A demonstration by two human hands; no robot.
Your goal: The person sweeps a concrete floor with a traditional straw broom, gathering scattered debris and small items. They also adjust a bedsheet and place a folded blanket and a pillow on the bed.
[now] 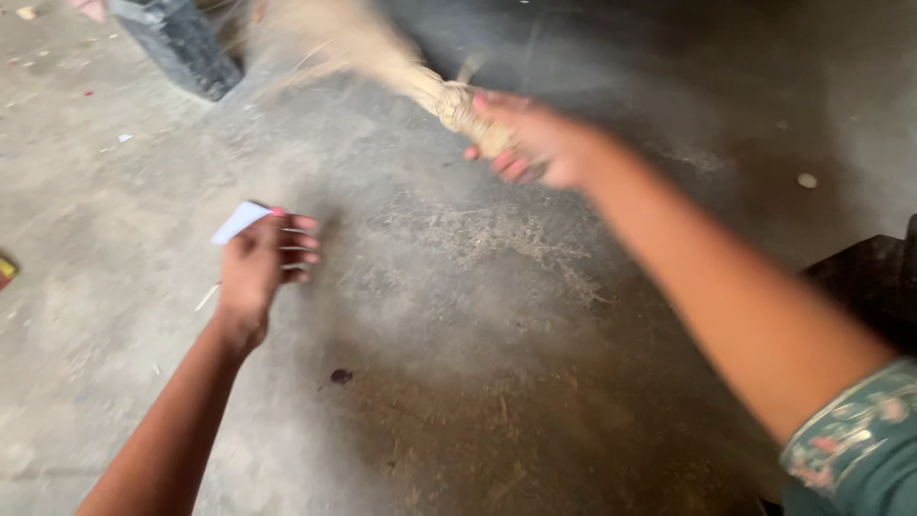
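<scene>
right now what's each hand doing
left hand: closed on a white paper scrap
right hand: closed around the bound grass broom

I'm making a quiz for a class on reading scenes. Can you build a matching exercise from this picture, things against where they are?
Things:
1. grass broom
2. white paper scrap
3. dark bin
4. dust patch

Places:
A. top left on the floor
B. in the right hand
C. on the floor between the arms
D. at the left hand fingers

Pairs: 1-B, 2-D, 3-A, 4-C
</scene>
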